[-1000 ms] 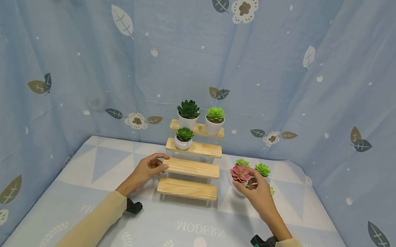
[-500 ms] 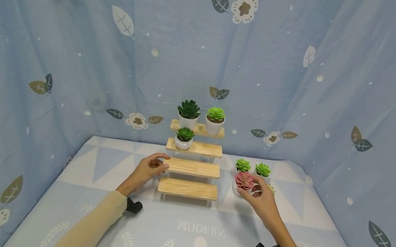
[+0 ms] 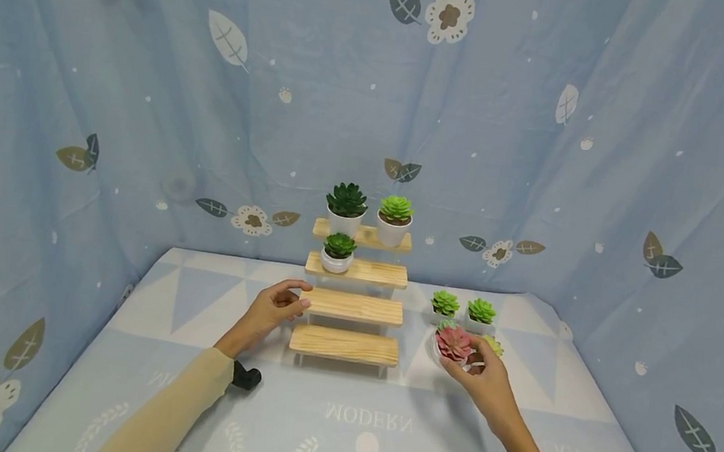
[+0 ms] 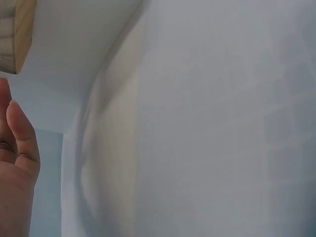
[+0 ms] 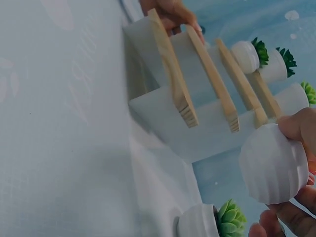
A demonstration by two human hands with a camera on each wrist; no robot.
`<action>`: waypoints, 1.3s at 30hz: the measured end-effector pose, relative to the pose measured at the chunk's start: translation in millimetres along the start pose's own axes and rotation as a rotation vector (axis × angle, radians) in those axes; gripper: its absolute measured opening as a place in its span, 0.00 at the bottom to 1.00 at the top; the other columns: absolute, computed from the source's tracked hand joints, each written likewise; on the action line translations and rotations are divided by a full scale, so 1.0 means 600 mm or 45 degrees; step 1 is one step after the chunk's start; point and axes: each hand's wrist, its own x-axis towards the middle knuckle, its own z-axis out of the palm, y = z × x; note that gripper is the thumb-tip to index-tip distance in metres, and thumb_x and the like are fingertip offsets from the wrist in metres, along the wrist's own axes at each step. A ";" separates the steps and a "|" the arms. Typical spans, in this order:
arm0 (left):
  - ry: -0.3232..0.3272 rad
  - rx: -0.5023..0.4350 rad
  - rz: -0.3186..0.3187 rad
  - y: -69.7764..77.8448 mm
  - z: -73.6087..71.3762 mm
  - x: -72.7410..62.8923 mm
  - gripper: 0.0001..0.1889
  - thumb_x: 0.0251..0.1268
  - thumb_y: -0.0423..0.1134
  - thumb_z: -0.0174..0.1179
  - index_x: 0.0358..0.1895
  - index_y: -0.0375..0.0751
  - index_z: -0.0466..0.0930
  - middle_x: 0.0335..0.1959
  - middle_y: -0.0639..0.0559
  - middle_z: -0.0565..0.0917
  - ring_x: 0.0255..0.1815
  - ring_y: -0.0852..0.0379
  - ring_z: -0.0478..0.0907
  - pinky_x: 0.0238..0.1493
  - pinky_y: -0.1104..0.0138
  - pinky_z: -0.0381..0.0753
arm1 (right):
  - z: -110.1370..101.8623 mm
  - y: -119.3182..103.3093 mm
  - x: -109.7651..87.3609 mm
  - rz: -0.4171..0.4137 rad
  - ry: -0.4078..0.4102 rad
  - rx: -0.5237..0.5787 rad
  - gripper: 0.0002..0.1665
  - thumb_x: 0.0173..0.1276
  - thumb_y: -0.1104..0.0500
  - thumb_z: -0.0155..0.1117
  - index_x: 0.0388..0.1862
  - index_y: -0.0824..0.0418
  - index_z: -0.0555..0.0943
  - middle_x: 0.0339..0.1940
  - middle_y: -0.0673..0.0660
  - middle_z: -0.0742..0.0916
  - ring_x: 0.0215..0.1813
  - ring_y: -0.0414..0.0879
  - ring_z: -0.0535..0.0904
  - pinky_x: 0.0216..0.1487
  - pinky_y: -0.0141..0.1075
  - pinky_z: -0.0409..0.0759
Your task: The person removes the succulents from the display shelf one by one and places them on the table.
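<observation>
My right hand (image 3: 485, 381) grips a small white pot (image 5: 273, 165) with a pink succulent (image 3: 454, 343) between thumb and fingers. In the right wrist view the ribbed pot is lifted off the table. Behind it, a pale green succulent (image 3: 446, 325) is partly hidden. My left hand (image 3: 270, 311) stays at the left end of a tiered wooden plant stand (image 3: 352, 305), its fingertips close to or touching the third board from the top; contact is not certain. Its fingers are loosely bent around nothing. In the left wrist view a board end (image 4: 15, 37) sits just above the fingertips.
On the top board stand a dark green succulent (image 3: 347, 200) and a bright green succulent (image 3: 396, 209). Another small green succulent (image 3: 339, 246) is on the second board. Right of the stand are green succulents (image 3: 444, 303) and a yellowish one (image 3: 493, 345). Patterned curtains enclose the table.
My right hand has moved slightly right and toward me with the pink succulent, uncovering more of the green plants behind. The left hand has stayed at the stand.
</observation>
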 end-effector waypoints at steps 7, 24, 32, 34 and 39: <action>0.022 0.006 -0.017 -0.008 0.001 -0.006 0.22 0.72 0.47 0.68 0.66 0.49 0.79 0.44 0.41 0.84 0.48 0.31 0.80 0.48 0.44 0.80 | 0.001 0.017 -0.005 0.051 -0.004 -0.026 0.41 0.62 0.39 0.78 0.69 0.52 0.73 0.49 0.59 0.78 0.43 0.52 0.73 0.37 0.38 0.77; 0.019 -0.004 -0.033 -0.008 0.003 -0.005 0.23 0.73 0.47 0.66 0.67 0.49 0.77 0.47 0.36 0.82 0.48 0.32 0.80 0.49 0.44 0.80 | 0.007 0.066 -0.016 0.079 0.026 -0.107 0.42 0.62 0.44 0.80 0.70 0.56 0.74 0.47 0.57 0.81 0.49 0.49 0.75 0.46 0.38 0.77; 0.023 -0.023 -0.030 -0.007 0.005 -0.004 0.23 0.72 0.47 0.68 0.67 0.48 0.78 0.44 0.42 0.84 0.48 0.28 0.79 0.47 0.45 0.80 | 0.011 0.078 -0.018 0.118 0.037 -0.120 0.41 0.60 0.45 0.81 0.67 0.56 0.75 0.46 0.57 0.82 0.45 0.49 0.76 0.41 0.37 0.77; 0.027 -0.022 -0.025 -0.006 0.006 -0.002 0.23 0.71 0.48 0.68 0.66 0.49 0.78 0.43 0.41 0.83 0.47 0.31 0.80 0.47 0.44 0.80 | 0.011 0.080 -0.017 0.119 0.037 -0.106 0.41 0.60 0.45 0.81 0.68 0.56 0.75 0.46 0.58 0.82 0.46 0.49 0.76 0.40 0.38 0.77; 0.025 -0.016 -0.015 -0.004 0.006 -0.001 0.23 0.72 0.47 0.67 0.67 0.47 0.77 0.44 0.40 0.83 0.45 0.36 0.81 0.46 0.47 0.81 | 0.009 0.085 -0.013 0.137 0.024 -0.093 0.42 0.60 0.45 0.82 0.68 0.57 0.74 0.47 0.59 0.81 0.45 0.50 0.77 0.38 0.38 0.78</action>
